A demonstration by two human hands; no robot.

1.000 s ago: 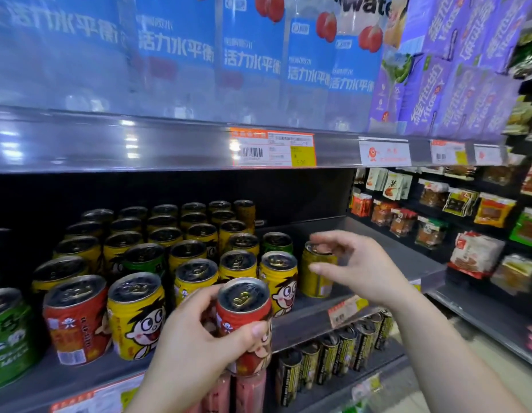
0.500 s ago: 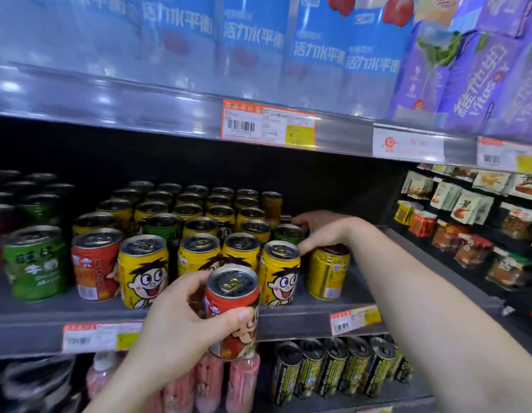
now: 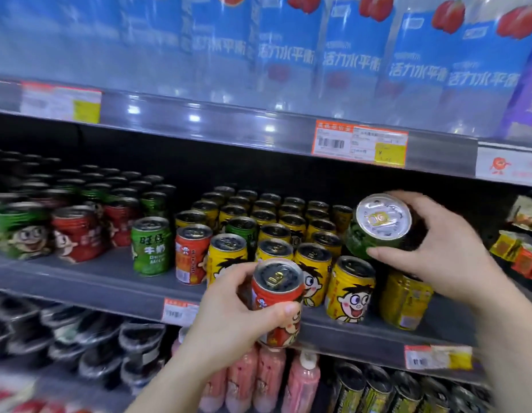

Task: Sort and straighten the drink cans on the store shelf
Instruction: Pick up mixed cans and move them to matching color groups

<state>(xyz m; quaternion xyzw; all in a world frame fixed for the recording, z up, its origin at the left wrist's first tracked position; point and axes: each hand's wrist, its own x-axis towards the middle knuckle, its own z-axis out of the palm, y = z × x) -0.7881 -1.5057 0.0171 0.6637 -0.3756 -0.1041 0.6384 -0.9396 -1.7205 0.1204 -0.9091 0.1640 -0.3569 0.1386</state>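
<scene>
Two cans held — left hand (image 3: 229, 320) grips red can (image 3: 276, 296), right hand (image 3: 434, 248) grips green can (image 3: 375, 231).

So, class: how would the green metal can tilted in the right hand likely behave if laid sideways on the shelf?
The green metal can is round-sided, so it would probably roll. Its unopened top suggests it is full, likely heavy. The right hand grips it tilted.

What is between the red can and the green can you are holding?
In the head view, yellow cans standing on the shelf lie between the red can and green can.
</scene>
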